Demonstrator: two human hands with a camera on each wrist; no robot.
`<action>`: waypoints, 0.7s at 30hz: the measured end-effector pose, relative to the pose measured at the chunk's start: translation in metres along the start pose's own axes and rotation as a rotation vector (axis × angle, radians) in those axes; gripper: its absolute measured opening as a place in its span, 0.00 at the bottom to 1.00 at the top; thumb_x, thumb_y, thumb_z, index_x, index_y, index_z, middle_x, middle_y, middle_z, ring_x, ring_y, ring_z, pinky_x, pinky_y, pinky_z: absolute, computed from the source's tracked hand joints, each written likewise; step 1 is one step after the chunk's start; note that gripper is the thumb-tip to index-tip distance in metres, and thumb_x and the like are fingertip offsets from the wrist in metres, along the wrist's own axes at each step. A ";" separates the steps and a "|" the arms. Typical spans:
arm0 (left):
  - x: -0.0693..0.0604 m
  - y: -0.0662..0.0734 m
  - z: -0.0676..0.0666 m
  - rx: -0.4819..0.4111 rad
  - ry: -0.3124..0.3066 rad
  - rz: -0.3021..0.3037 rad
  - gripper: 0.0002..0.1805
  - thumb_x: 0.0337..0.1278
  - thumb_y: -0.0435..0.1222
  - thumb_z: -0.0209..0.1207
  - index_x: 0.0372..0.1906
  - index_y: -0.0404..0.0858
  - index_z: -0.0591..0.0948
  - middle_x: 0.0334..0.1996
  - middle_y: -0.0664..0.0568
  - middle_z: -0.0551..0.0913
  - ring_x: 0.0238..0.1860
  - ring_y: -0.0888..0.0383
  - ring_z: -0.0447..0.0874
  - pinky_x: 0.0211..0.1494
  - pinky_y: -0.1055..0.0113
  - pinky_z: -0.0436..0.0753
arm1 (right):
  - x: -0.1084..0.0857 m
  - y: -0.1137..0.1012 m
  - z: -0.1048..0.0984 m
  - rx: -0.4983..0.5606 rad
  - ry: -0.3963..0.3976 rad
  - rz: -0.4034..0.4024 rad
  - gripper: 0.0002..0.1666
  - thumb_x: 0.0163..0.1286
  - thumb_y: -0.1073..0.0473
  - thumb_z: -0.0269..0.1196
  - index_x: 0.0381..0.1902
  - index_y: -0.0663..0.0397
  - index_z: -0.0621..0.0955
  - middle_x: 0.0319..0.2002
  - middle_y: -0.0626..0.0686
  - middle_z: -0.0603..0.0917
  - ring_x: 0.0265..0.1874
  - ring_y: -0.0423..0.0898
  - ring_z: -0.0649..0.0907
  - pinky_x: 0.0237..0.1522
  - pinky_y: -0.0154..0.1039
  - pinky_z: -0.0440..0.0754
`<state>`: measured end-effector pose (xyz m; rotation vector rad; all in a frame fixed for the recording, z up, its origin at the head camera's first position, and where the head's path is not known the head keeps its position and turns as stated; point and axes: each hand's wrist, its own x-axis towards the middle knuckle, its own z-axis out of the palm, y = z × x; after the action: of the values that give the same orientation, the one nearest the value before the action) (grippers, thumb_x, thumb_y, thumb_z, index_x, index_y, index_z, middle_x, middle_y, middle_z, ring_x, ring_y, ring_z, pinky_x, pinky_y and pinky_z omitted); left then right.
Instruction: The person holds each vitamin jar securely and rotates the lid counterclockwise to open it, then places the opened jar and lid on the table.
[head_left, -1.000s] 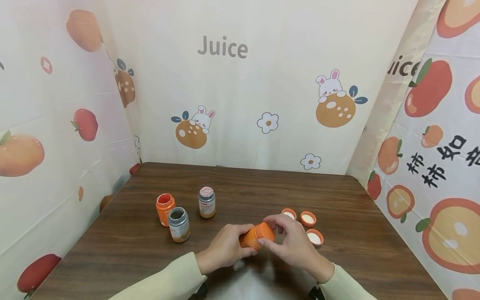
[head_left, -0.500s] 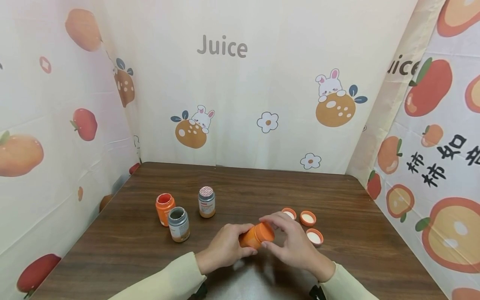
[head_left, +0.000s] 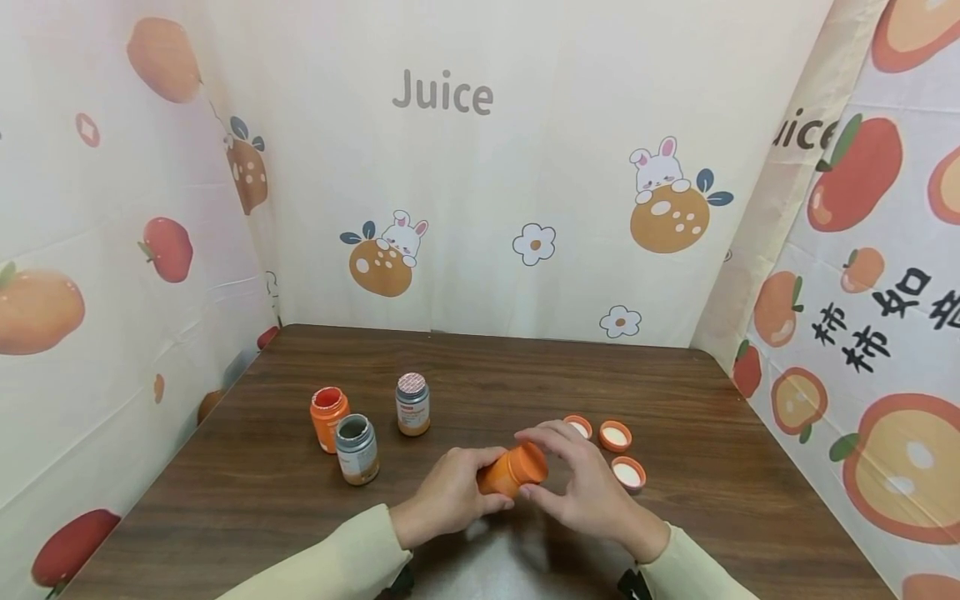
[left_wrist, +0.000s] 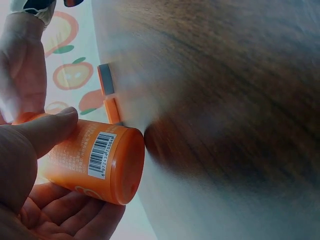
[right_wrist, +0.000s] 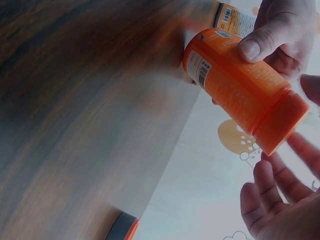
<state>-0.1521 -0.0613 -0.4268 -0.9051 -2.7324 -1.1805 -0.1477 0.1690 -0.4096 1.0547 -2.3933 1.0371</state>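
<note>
My left hand (head_left: 448,492) grips an orange plastic pill bottle (head_left: 497,476) round its body, tilted over the table with its capped end toward the right. In the left wrist view, a barcode shows near the base of the bottle (left_wrist: 82,155), and the thumb lies across its side. An orange screw cap (right_wrist: 282,122) sits on the bottle's neck. Around that cap my right hand (head_left: 588,483) spreads its fingers and thumb; in the right wrist view the thumb stands apart from it, while a fingertip is at its rim.
On the left stand an open orange bottle (head_left: 327,425), an open grey bottle (head_left: 358,454) and a grey bottle with a patterned seal (head_left: 413,408). Three orange-rimmed caps (head_left: 578,424) (head_left: 615,436) (head_left: 628,473) lie upturned beyond my right hand. Fruit-printed curtains (head_left: 480,208) enclose the wooden table (head_left: 487,367).
The right fingers have shifted on the cap and loosened away from it, with the index finger reaching farther over. My left hand and the bottle have stayed almost in place.
</note>
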 end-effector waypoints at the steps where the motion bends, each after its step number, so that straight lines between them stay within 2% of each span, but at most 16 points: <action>1: 0.000 0.000 0.000 -0.002 -0.003 -0.002 0.20 0.50 0.41 0.78 0.49 0.49 0.85 0.34 0.66 0.83 0.31 0.68 0.77 0.39 0.71 0.77 | 0.000 0.000 0.000 -0.011 0.011 0.012 0.32 0.59 0.54 0.78 0.61 0.42 0.80 0.54 0.44 0.82 0.49 0.42 0.81 0.48 0.44 0.83; 4: 0.001 0.000 -0.001 -0.010 -0.009 -0.005 0.20 0.51 0.41 0.78 0.50 0.49 0.85 0.35 0.66 0.83 0.31 0.68 0.77 0.39 0.71 0.77 | 0.001 -0.001 0.002 -0.048 0.048 0.058 0.29 0.60 0.46 0.77 0.58 0.45 0.82 0.50 0.43 0.84 0.44 0.41 0.82 0.44 0.43 0.83; 7: 0.001 0.000 -0.001 -0.015 -0.011 -0.001 0.20 0.51 0.41 0.78 0.50 0.49 0.85 0.36 0.65 0.84 0.32 0.68 0.78 0.39 0.71 0.78 | 0.002 -0.002 0.002 -0.082 0.073 0.122 0.29 0.58 0.43 0.78 0.53 0.47 0.83 0.44 0.40 0.84 0.39 0.40 0.81 0.41 0.41 0.82; 12: 0.001 0.000 -0.001 -0.020 -0.010 0.005 0.21 0.51 0.41 0.78 0.51 0.49 0.85 0.37 0.65 0.84 0.33 0.68 0.78 0.40 0.71 0.78 | 0.002 -0.003 0.003 -0.099 0.073 0.214 0.25 0.56 0.40 0.79 0.46 0.43 0.84 0.36 0.36 0.82 0.33 0.39 0.77 0.37 0.36 0.78; 21: 0.000 0.000 -0.001 -0.024 -0.014 0.003 0.21 0.52 0.41 0.78 0.52 0.48 0.85 0.37 0.65 0.84 0.33 0.68 0.78 0.40 0.71 0.79 | 0.003 -0.005 0.003 -0.068 0.046 0.276 0.22 0.55 0.39 0.79 0.41 0.39 0.84 0.31 0.36 0.81 0.30 0.42 0.77 0.34 0.34 0.75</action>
<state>-0.1526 -0.0618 -0.4261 -0.9229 -2.7329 -1.2141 -0.1459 0.1630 -0.4073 0.6827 -2.5658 1.0448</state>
